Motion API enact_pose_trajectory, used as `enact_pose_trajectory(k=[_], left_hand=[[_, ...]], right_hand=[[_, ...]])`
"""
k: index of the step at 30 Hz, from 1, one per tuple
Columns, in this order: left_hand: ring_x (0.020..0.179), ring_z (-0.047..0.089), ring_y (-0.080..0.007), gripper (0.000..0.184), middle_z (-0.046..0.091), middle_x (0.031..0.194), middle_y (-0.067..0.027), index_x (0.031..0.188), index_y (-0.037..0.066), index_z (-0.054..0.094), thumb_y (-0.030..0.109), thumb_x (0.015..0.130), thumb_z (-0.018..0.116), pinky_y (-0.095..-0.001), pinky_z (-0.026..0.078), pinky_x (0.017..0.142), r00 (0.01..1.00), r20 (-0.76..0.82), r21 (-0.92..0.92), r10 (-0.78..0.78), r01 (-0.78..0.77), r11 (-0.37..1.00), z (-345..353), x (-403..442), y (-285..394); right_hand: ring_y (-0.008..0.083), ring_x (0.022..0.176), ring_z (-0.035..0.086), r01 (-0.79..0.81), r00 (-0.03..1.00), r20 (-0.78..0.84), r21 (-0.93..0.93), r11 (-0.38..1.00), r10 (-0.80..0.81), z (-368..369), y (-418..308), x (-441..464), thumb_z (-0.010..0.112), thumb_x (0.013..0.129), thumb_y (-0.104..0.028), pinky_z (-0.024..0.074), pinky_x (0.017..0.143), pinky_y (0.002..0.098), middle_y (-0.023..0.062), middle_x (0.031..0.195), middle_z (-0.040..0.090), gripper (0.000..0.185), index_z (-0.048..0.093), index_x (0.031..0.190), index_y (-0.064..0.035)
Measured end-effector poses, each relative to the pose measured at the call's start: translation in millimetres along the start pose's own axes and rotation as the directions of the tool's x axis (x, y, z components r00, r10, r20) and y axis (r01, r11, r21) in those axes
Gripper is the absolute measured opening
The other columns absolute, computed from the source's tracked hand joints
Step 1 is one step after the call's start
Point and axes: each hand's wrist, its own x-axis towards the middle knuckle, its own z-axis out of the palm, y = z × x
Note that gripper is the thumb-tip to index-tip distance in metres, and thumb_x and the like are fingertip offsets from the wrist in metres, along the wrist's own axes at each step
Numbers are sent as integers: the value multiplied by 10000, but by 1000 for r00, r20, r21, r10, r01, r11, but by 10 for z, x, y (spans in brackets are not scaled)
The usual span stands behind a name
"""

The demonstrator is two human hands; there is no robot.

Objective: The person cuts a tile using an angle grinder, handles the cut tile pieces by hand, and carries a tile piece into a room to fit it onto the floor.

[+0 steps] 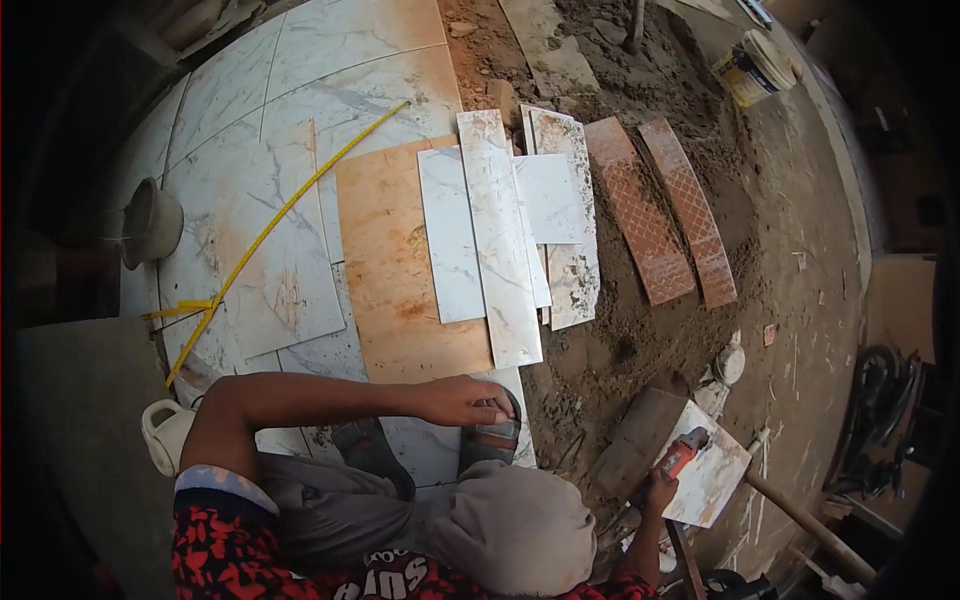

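Observation:
My left hand (468, 401) is over my sandalled foot (490, 440), its fingers curled together; anything between them is too small to tell. At the lower right, my right hand (660, 492) grips a red angle grinder (682, 454), which lies over a marbled white tile piece (712, 476). A brown block (638, 437) is beside that piece. Ahead of my left hand, a long narrow tile strip (497, 240) lies across other cut tiles (450, 230) on a stained brown board (385, 260).
A yellow measuring tape (270, 228) stretches over the marbled floor tiles (350, 90). Two reddish patterned strips (640, 215) lie on wet mortar (590, 350). Around are a bucket (755, 70), a grey pail (152, 225), a white jug (163, 432) and a wooden handle (810, 525).

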Motion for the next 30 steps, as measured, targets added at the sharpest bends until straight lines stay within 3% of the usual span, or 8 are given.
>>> enact_pose_trajectory(k=[3,6,8,14,16,25,28,30], left_hand=[[1161,596,-222,442,649,1211,-114,1268,42,562,387,992,563,-359,428,1006,996,-3,-23,-92,92,996,26,242,74],[1135,579,-214,635,528,1362,-144,1444,26,383,403,977,590,-309,479,922,983,-24,-437,-181,153,887,134,486,98],[1122,570,-211,757,468,1395,-168,1496,12,271,439,964,599,-271,492,883,983,-37,-453,-181,145,879,156,565,138],[1213,498,-198,799,476,1358,-118,1454,0,301,516,930,611,-332,468,969,935,-353,-635,-33,-213,742,20,577,445],[1233,476,-195,768,505,1318,-111,1419,15,359,541,921,613,-343,369,1065,794,-608,-568,29,-459,683,13,600,348],[1218,471,-204,844,507,1297,-106,1448,36,325,645,908,544,-360,371,1062,727,-682,-458,71,-501,734,26,815,74],[1197,490,-193,875,495,1317,-95,1466,50,305,710,908,443,-367,401,1045,723,-686,-521,78,-563,641,85,942,10],[1161,520,-178,876,510,1307,-88,1457,63,337,743,905,364,-366,442,1010,846,-522,-735,104,-508,449,99,966,44]], right_hand=[[218,821,619,-44,934,354,224,974,-40,23,-1319,-541,783,714,-263,504,761,348,99,940,645,541,574,1127,16],[191,915,609,16,778,598,288,957,-193,209,-2291,-934,796,725,-269,483,842,326,88,1015,645,585,562,1192,-5],[175,970,601,-82,593,750,419,904,-294,415,-2771,-1111,813,719,-249,477,880,328,91,1074,641,629,546,1231,-1],[183,1048,589,-24,258,802,562,827,-538,865,-3843,-1452,845,711,-191,463,942,326,102,1165,618,723,492,1310,9],[191,1090,581,-147,160,810,584,798,-564,953,-4007,-1487,866,698,-186,460,961,323,108,1193,602,802,444,1351,10],[176,991,604,-235,120,875,483,843,-468,1089,-3891,-1463,872,655,-131,490,884,317,87,1115,619,767,475,1297,4],[170,933,619,-297,156,892,452,841,-424,1040,-3782,-1414,838,663,-130,506,839,309,79,1056,637,675,516,1238,17],[173,904,631,-355,166,902,433,829,-399,1008,-3689,-1428,816,667,-131,515,818,307,78,1022,648,631,535,1210,24]])
